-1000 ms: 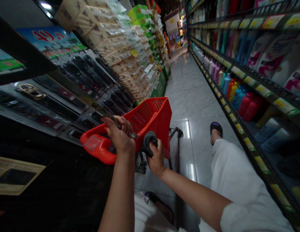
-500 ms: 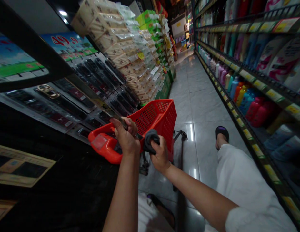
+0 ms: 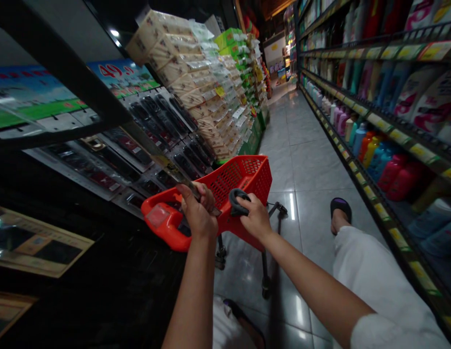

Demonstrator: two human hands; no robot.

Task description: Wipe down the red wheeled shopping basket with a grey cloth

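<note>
My left hand [image 3: 199, 209] is wrapped round a long, thin pole [image 3: 163, 162] that slants from the upper left down to the cart. Its lower end shows just past my fingers. My right hand [image 3: 255, 215] grips a bunched dark grey cloth [image 3: 239, 201], close to the right of the pole's end. Both hands are over the near side of a red plastic shopping cart [image 3: 260, 182]. The cart's red handle part [image 3: 169, 225] lies left of my left hand. Inside, the visible part of the basket shows no goods.
Packaged belts [image 3: 153, 116] hang on the left, with stacked tissue packs [image 3: 200, 82] beyond. Shelves of bottles [image 3: 393, 172] line the right. Grey floor tiles [image 3: 313, 160] run between. My sandalled foot [image 3: 341, 213] is at the right, near the shelf.
The view has shifted, so the scene sits further right and lower. My right hand and the cloth have moved slightly up and away from my left hand, which still holds the pole.
</note>
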